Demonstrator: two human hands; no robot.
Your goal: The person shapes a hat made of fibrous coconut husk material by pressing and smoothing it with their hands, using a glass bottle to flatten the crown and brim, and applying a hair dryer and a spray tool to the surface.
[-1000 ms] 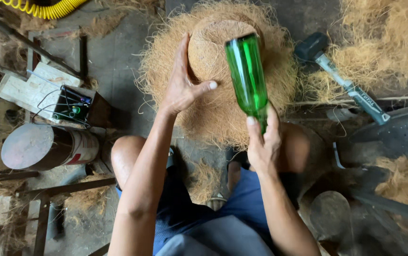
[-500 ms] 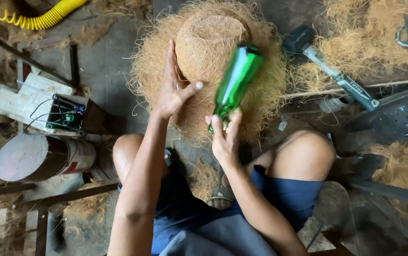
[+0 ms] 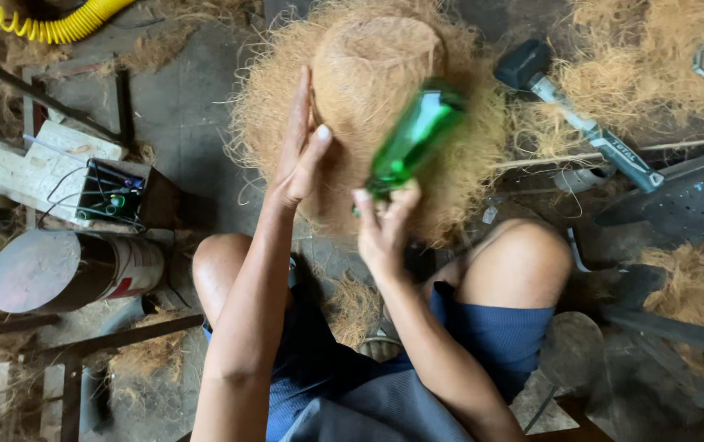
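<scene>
1. A green glass bottle (image 3: 413, 139) is being gripped at its neck by the right hand (image 3: 383, 229), fingers clamped around it, its base tilted up and away over a domed coconut-fibre form (image 3: 368, 74).
2. The fibre form is being pressed by the left hand (image 3: 299, 151), held flat and open against its left side, just beside the bottle.
3. A loose fringe of coir (image 3: 466, 164) is being spread around the form, beyond both hands.
4. A hammer (image 3: 581, 123) is lying right of the right hand; a metal can (image 3: 74, 274) and a small electronics box (image 3: 110, 192) are lying well left of the left hand.
</scene>
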